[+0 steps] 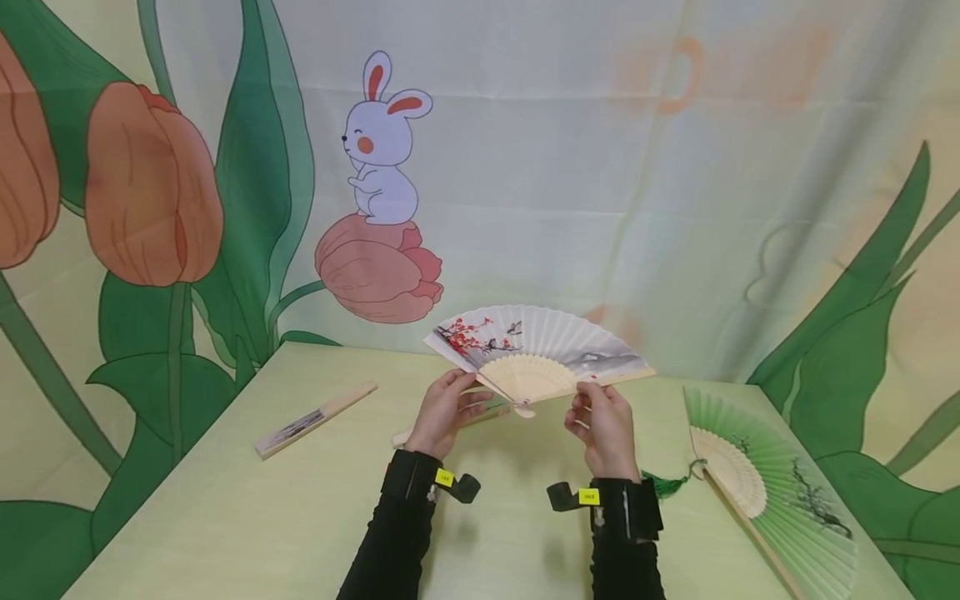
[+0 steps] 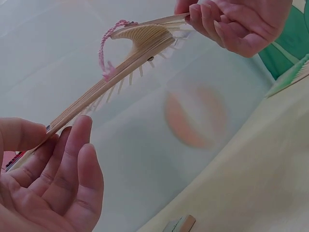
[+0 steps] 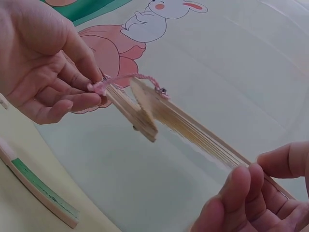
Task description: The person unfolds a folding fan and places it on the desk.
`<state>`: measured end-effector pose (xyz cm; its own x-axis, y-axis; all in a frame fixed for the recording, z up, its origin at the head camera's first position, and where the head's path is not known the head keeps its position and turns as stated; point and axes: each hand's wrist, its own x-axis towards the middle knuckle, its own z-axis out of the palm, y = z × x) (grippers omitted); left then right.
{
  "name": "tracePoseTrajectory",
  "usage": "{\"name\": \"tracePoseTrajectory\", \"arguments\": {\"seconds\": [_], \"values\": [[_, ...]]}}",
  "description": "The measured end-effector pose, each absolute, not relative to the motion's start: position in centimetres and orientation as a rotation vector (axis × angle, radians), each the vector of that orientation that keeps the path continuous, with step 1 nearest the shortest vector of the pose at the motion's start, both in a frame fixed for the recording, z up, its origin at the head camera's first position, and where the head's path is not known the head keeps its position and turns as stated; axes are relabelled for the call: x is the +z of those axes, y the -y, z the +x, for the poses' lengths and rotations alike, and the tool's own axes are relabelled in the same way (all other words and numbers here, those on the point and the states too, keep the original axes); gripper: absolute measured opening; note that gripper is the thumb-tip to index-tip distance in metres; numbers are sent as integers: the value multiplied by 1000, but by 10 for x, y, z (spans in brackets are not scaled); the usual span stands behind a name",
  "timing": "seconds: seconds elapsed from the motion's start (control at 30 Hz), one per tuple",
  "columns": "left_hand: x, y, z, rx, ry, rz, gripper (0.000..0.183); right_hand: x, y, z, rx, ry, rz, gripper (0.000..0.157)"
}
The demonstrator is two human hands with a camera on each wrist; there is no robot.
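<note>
Backdrop (image 1: 555, 183): hung cloth, softly creased, printed with orange tulips (image 1: 153, 187) and a white rabbit (image 1: 386, 158) seated on a pink bloom (image 1: 378, 271). Bench (image 1: 225, 517): pale yellow-green. Clock positions as I read them over the person's shoulder, dial centred on the bench.

Item 1, white fan (image 1: 540, 337). Twelve o'clock, held up off the bench, printed side towards the person. Left hand (image 1: 442, 412): grip pinching the left outer edge, thumb against fingers. Right hand (image 1: 606, 429): grip pinching the right outer edge likewise.

Item 2, green fan (image 1: 802, 487). Three o'clock, spread on the bench, untouched.

Item 3, dark-print fan (image 1: 315, 417). Ten o'clock, folded, lying at a slant.

Item 4, green-strip fan (image 3: 44, 188). Between eleven and twelve, folded on the bench, partly hidden by the left hand in the head view.

Progress, in my judgement: two of four spread, two folded. White fan well fanned out; whether at its widest I cannot tell.

Materials. White fan: pleated leaf, apparently paper or cloth, with red blossom and grey wash; ribs (image 1: 536, 377) pale, thin, wood-like, scalloped where they meet the leaf; pink twisted cord (image 2: 101, 53) near the pivot end. Green fan: pleated leaf shading light to deep, dark branch print, pale ribs, green tassel (image 1: 666, 484). Folded pair: narrow, straight-edged bars with pale wood-like ends.
</note>
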<state>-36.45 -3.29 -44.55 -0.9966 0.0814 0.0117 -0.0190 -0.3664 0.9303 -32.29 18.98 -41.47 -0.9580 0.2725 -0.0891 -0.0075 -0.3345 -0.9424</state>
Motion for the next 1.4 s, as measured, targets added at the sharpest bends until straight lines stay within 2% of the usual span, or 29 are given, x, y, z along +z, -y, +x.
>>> {"name": "tracePoseTrajectory", "arguments": {"seconds": [0.47,0.73,1.4], "values": [[-445,34,-365,2598,-1747,35,29,-416,-189,-322,2424,1678,-312,14],[-443,35,-365,2665,-1705,-9,16,-416,-190,-322,2428,1672,-290,18],[-445,31,-367,2739,-1685,24,15,-415,-190,-322,2448,1602,-265,14]]}}
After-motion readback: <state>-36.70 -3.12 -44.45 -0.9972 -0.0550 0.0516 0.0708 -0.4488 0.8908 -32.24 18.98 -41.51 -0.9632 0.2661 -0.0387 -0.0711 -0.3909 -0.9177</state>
